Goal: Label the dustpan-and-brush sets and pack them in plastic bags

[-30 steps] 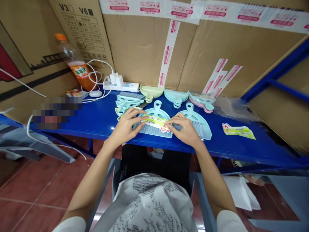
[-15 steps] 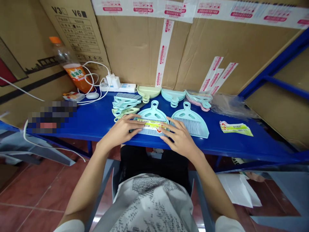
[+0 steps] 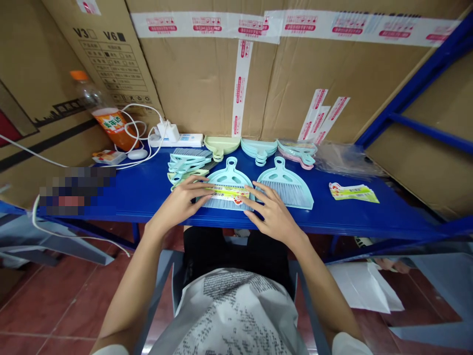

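A light blue dustpan with a brush lies at the table's front edge, handle pointing away. Across its bristles rests a yellow and white label. My left hand touches the label's left end, thumb and fingers on either side. At the right end, my right hand has its fingertips on the label, the fingers spread. Another blue dustpan with a brush lies just right of the first. Further right is a small pile of the same labels.
Behind stand stacked green dustpans, blue dustpans and clear bags. Blue brushes are heaped at the left. An orange drink bottle, white cables and a power strip are at the back left.
The camera view has shifted slightly. Both hands remain at the two ends of the label, which lies on the same dustpan.
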### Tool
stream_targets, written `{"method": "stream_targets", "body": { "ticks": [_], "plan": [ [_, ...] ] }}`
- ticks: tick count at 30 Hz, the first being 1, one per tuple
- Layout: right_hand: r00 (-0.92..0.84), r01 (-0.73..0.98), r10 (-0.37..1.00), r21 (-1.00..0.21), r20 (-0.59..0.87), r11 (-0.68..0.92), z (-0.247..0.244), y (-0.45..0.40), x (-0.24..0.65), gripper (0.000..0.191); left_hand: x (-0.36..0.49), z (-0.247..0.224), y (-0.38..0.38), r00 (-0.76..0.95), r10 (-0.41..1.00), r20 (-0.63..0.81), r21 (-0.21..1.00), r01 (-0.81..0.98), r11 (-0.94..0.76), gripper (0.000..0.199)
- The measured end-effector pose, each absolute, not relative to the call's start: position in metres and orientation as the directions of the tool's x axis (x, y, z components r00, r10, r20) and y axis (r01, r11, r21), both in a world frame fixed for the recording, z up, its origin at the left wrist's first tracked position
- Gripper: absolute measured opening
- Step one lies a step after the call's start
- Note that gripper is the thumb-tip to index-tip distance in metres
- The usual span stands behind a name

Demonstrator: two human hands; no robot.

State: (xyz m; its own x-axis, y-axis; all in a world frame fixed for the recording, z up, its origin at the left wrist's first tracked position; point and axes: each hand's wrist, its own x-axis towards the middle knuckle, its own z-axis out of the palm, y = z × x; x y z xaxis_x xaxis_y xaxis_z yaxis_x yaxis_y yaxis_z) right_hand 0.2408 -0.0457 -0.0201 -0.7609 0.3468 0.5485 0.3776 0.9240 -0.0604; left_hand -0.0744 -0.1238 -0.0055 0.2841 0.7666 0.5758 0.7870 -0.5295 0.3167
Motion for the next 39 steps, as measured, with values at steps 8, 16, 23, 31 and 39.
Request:
{"method": "stream_targets", "body": {
  "ticks": [8, 16, 23, 31, 39],
  "plan": [
    [-0.719, 0.366, 0.374, -0.138, 0.586, 0.920, -0.021, -0.043, 0.239, 0.033, -0.072, -0.004, -0.126, 0.251, 0.787, 0.564, 0.351, 0.789, -0.504, 0.026],
    [-0.722, 0.423, 0.430, -0.146, 0.541, 0.894, -0.022, -0.044, 0.237, 0.036, -0.072, -0.003, -0.127, 0.241, 0.795, 0.557, 0.340, 0.807, -0.483, 0.028],
    [-0.739, 0.409, 0.417, -0.140, 0.530, 0.902, -0.021, -0.046, 0.237, 0.040, -0.074, -0.001, -0.130, 0.202, 0.801, 0.564, 0.331, 0.833, -0.443, 0.030],
    [-0.459, 0.530, 0.515, -0.242, 0.724, 0.813, 0.000, -0.043, 0.257, 0.033, -0.075, 0.006, -0.135, 0.143, 0.753, 0.642, 0.321, 0.842, -0.434, 0.029],
    [0.118, 0.967, 0.844, -0.254, 0.523, 0.022, 0.010, -0.003, 0.366, 0.064, -0.076, 0.008, -0.136, 0.119, 0.703, 0.701, 0.314, 0.834, -0.454, 0.025]
  ]
}}
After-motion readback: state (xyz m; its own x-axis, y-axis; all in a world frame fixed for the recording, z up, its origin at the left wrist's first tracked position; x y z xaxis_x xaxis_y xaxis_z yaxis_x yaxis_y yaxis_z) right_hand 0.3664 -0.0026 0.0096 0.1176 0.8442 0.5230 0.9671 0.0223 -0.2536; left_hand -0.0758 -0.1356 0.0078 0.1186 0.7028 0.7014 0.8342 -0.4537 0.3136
